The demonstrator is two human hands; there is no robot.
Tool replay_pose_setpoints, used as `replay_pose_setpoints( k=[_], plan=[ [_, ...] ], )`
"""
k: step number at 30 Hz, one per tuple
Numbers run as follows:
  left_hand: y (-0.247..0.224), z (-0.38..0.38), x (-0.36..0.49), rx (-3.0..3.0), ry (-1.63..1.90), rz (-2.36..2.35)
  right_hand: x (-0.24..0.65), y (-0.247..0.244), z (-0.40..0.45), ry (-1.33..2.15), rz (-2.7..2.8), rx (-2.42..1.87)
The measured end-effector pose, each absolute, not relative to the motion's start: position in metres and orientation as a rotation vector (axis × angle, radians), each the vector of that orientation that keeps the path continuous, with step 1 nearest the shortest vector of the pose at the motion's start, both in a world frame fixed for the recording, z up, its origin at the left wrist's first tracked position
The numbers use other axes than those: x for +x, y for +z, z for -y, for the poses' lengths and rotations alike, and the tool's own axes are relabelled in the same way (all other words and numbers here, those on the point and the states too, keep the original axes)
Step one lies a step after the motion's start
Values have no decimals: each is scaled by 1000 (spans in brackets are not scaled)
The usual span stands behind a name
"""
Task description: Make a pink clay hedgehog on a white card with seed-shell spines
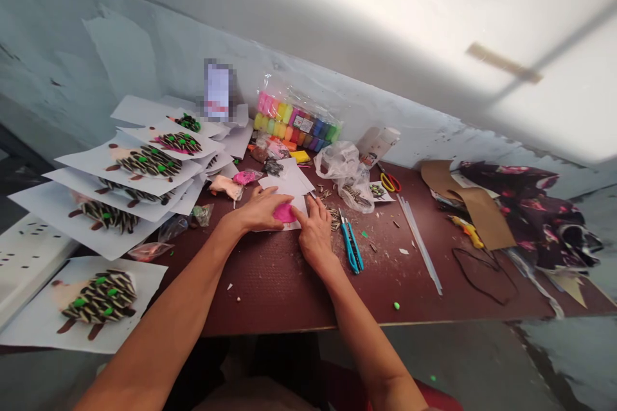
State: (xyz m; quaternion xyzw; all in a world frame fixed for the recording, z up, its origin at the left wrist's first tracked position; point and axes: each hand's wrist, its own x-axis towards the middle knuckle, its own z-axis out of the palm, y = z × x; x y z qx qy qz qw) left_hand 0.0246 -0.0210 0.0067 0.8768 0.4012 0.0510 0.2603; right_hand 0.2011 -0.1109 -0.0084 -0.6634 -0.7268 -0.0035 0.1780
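Note:
A flat patch of pink clay lies on a small white paper on the table in front of me. My left hand rests at the paper's left side, thumb and fingers apart around the clay. From the right, my right hand touches the clay's edge with a fingertip, its other fingers stretched over the paper's right side. Beside the right hand are striped sunflower seeds and a blue utility knife. More white sheets lie just beyond the fingers.
Paper sheets bearing seed-covered hedgehogs are stacked at left, one more sheet nearer me. Clay packs stand against the wall. A plastic bag, scissors, glue sticks and a yellow glue gun lie rightward.

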Motion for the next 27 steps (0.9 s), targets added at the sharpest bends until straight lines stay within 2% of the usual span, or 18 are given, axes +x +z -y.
replay_pose_setpoints(
  k=[8,15,27],
  plan=[
    [4,20,24,2379,161,-1076,201,-1,108,81,2054,-1984],
    [14,23,25,2395,11,-1103,199,7,125,6,2151,-2070],
    [14,22,25,2399,-19,-1102,200,6,138,-15,2195,-2058]
  ],
)
